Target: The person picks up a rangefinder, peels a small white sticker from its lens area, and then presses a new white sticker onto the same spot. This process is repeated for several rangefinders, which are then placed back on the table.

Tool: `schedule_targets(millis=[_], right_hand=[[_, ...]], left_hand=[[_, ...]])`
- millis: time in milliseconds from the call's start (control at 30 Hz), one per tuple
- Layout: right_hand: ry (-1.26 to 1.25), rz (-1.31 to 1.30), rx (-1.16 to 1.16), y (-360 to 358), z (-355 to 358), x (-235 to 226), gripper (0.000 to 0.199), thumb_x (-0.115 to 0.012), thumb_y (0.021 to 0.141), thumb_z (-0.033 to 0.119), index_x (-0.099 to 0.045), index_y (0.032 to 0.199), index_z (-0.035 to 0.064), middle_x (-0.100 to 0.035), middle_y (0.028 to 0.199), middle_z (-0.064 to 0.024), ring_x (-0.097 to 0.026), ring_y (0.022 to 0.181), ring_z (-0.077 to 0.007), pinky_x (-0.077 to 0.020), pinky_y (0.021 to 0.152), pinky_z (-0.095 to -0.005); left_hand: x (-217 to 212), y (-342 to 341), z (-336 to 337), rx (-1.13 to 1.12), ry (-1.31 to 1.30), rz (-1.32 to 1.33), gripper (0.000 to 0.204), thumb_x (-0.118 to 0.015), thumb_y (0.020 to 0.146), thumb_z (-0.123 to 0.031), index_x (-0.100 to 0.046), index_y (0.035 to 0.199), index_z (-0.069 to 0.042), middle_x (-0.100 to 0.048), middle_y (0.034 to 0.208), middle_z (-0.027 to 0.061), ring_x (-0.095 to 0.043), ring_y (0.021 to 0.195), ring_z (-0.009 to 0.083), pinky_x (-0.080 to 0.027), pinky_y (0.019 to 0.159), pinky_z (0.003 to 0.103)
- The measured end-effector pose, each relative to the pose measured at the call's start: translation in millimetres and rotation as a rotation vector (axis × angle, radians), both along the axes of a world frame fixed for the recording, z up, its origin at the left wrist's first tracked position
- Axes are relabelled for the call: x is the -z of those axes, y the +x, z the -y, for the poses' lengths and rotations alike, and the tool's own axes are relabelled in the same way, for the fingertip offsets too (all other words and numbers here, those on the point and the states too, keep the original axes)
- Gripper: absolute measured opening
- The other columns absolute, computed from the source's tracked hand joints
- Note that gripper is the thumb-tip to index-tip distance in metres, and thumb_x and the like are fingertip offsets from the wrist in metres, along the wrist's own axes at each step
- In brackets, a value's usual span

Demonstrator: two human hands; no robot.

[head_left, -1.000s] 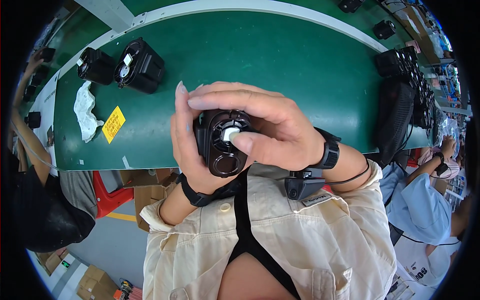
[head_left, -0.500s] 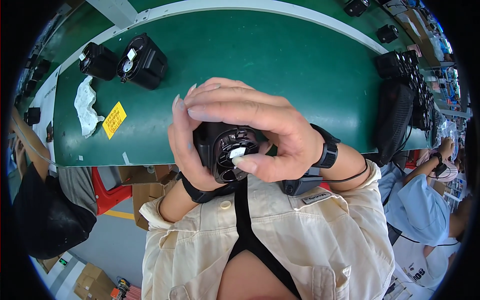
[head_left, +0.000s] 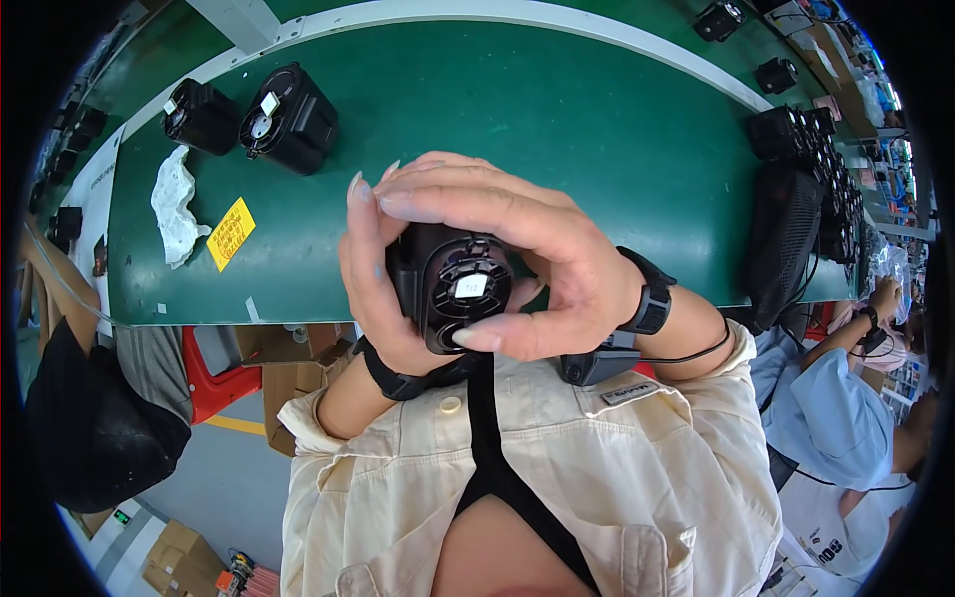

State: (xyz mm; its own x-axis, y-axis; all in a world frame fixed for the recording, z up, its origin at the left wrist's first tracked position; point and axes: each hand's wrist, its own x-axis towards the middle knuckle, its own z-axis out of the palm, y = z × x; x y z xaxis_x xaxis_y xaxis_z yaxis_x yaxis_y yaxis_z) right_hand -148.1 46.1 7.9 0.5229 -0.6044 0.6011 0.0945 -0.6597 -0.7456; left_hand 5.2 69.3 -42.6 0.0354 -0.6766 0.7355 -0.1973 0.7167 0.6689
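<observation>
A black plastic housing (head_left: 438,274) with a round slotted end and a small white label sits between my hands, close to my chest at the table's near edge. Its labelled end is turned up toward me. My left hand (head_left: 370,289) wraps its left side, fingers pointing up and away. My right hand (head_left: 567,254) arches over the far side with its fingers, while its thumb presses near the lower end of the slotted face. The housing's far side and underside are hidden by my fingers. Both wrists wear black straps.
Two similar black housings (head_left: 289,119) stand at the table's far left. Near them lie a crumpled white piece (head_left: 175,211) and a yellow printed card (head_left: 231,235). A black mesh item (head_left: 786,234) and stacked black parts (head_left: 841,189) line the right edge. People sit on both sides.
The housing has tilted so its labelled end faces me more squarely. My right thumb has slid from beside the label down to the lower end of the face.
</observation>
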Motion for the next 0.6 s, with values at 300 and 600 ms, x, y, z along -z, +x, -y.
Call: schedule_targets(millis=[300,600], right_hand=[[0.334,-0.013,0.016,5,-9,0,0.089,-0.081,0.072,0.026,-0.034,0.143,0.0011,-0.047,0.137,-0.0172,-0.05,0.122,-0.0276,-0.0393,0.102,-0.0373],[0.546,-0.059,0.052,3,-13,0,0.09,-0.08,0.075,0.027,-0.029,0.145,0.0036,-0.048,0.133,-0.014,-0.051,0.119,-0.0228,-0.0399,0.101,-0.0352]], left_hand=[[-2,5,0,0.053,0.218,-0.041,0.116,-0.089,0.061,-0.039,-0.024,0.144,0.009,-0.058,0.108,0.0165,-0.06,0.097,0.0251,-0.048,0.084,0.034],[-16,3,3,0.139,0.305,-0.022,0.111,-0.087,0.067,-0.026,-0.017,0.148,0.002,-0.055,0.107,0.011,-0.059,0.097,0.0187,-0.049,0.084,0.03]])
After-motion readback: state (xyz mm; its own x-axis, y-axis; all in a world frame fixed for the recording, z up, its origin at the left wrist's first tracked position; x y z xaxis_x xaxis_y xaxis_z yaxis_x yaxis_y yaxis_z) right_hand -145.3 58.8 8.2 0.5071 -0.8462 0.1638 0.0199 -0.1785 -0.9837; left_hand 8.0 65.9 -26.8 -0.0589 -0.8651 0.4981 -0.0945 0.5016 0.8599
